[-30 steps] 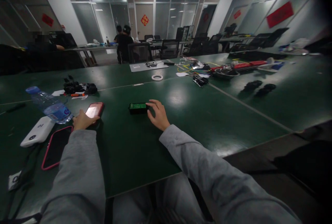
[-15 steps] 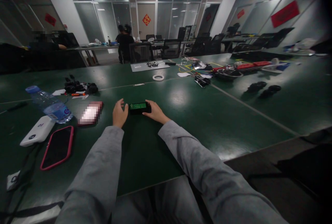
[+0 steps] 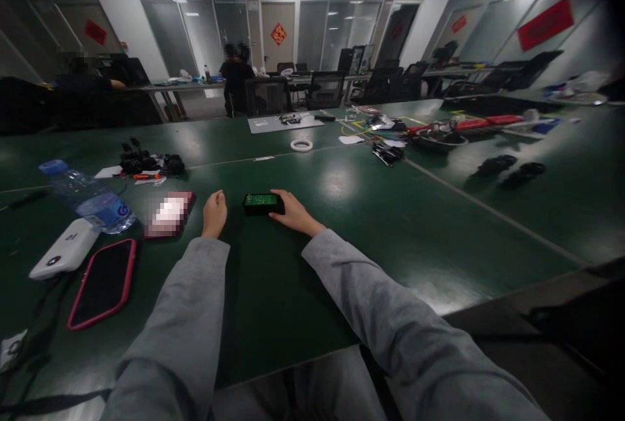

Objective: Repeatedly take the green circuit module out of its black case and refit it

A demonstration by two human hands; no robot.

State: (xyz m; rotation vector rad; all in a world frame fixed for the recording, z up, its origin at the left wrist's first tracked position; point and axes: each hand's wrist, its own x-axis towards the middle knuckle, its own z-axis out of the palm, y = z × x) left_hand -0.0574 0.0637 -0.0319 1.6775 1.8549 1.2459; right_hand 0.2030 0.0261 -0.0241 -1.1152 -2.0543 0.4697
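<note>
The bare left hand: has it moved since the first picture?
Yes: the left hand has gone rightward, away from the clear, blue-capped plastic bottle and off the red-edged, bright-screened phone.

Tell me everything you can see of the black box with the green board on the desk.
The box is small, oblong and black, looks like plastic, and lies flat on the green desk. A green circuit board with small pale marks shows in its top. The right hand grips its right end; the left hand is off to its left, not touching. The marks are too small to read.
</note>
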